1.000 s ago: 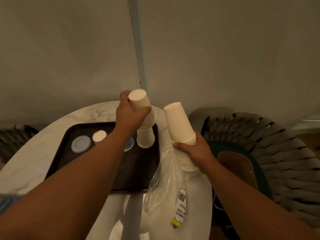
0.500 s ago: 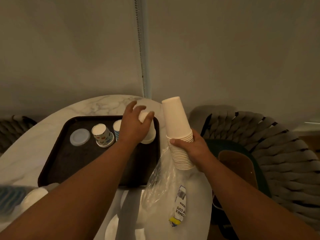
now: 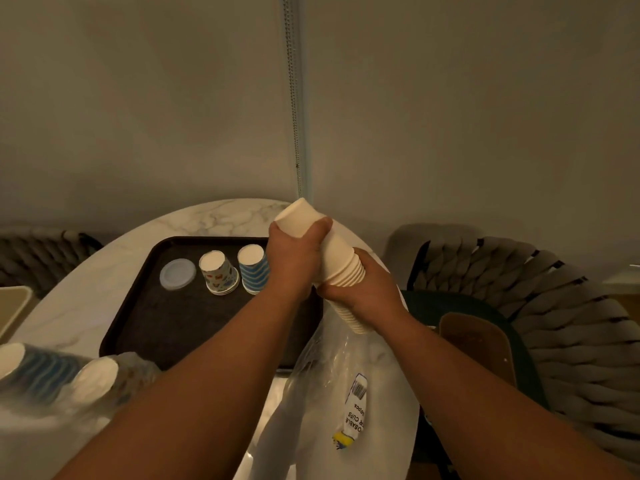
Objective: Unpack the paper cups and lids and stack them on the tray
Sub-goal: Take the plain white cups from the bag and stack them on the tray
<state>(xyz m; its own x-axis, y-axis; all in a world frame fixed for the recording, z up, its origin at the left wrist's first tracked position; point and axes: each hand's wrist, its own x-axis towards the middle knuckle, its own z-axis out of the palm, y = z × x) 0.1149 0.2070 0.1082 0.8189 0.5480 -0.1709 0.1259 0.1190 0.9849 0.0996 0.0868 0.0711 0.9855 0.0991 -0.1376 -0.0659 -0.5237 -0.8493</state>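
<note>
Cup stack: matt paper. Bag: glossy clear plastic. Tray: dark, matt. Surface: polished marble look.

The left hand hides the tray's far right corner; wrapped cups lower left blur

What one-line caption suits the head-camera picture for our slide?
Both hands, left and right, grip a stack of plain paper cups beside a dark tray.
</note>
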